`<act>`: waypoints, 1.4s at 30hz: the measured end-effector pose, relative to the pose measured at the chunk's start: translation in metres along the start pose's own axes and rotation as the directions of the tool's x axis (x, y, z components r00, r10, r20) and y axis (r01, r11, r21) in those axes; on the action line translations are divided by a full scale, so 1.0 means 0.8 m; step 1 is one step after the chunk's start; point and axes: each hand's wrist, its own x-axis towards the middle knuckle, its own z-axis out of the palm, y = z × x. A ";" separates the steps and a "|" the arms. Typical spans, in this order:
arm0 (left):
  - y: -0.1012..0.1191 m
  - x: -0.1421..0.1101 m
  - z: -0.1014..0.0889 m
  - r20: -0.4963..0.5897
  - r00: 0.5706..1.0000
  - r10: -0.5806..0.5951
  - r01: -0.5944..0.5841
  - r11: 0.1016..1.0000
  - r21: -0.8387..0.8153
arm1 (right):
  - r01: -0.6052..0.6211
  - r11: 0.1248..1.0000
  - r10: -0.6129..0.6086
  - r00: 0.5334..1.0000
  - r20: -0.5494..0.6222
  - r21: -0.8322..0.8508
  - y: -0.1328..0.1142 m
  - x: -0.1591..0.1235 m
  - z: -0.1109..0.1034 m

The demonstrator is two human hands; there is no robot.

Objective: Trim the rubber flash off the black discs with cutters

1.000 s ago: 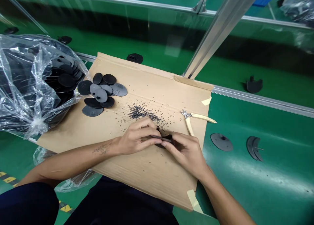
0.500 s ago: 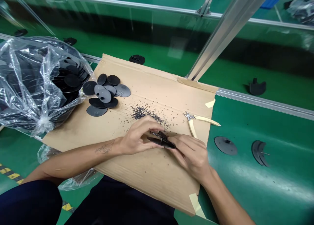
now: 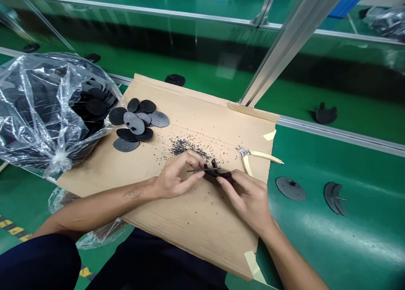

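- Change: the small dark plastic part (image 3: 220,174) has turned since a moment ago, and its thin metal pin (image 3: 202,170) now points left, across the fingertips of the left hand (image 3: 177,176).
- Left hand: narrow pinch, thumb and fingers closed on or just against the pin; the exact contact is hard to tell.
- Right hand (image 3: 248,201): narrow grip, holding the dark part from the right.
- Part's place: between the hands, raised just above the cardboard sheet (image 3: 196,226).
- On the sheet: black granules (image 3: 186,147) scattered just beyond the hands; round dark discs (image 3: 136,123) in a loose heap; pliers with cream handles (image 3: 256,155) near the right hand.
- Left: clear plastic bag (image 3: 38,112) full of dark discs, touching the sheet.
- Right, on the green surface (image 3: 363,247): a dark disc (image 3: 290,188) and a curved piece with a pin (image 3: 332,197).
- Overhead: a metal post (image 3: 291,45) angles past, well beyond the hands.
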 end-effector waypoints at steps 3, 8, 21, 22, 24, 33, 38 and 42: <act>-0.001 0.002 -0.003 -0.062 0.997 -0.037 0.038 0.999 0.013 | -0.085 0.996 0.084 0.995 -0.061 -0.019 0.000 0.001 -0.001; -0.002 0.004 -0.005 -0.056 0.998 -0.032 0.038 0.994 0.100 | -0.154 0.988 0.155 0.986 -0.062 0.013 0.000 0.002 -0.003; -0.001 -0.001 -0.004 0.035 0.999 0.017 -0.022 0.988 0.151 | -0.262 0.935 0.236 0.963 0.129 0.240 0.004 0.001 0.001; 0.000 0.000 -0.005 0.067 0.997 0.029 -0.039 0.986 0.163 | -0.268 0.930 0.236 0.960 0.148 0.253 0.004 0.001 0.001; 0.001 0.001 -0.005 0.111 0.993 0.038 -0.057 0.984 0.172 | -0.279 0.923 0.233 0.953 0.191 0.264 0.003 0.000 0.002; -0.006 0.003 -0.002 0.239 0.962 0.130 -0.176 0.967 0.183 | -0.236 0.942 0.181 0.955 0.234 0.238 0.002 0.002 0.003; -0.006 -0.001 0.002 0.262 0.955 0.142 -0.215 0.938 0.273 | -0.206 0.950 0.150 0.961 0.234 0.236 0.001 0.001 0.005; -0.004 -0.002 0.002 0.229 0.968 0.099 -0.158 0.953 0.257 | -0.152 0.968 0.112 0.974 0.198 0.199 -0.001 0.000 0.004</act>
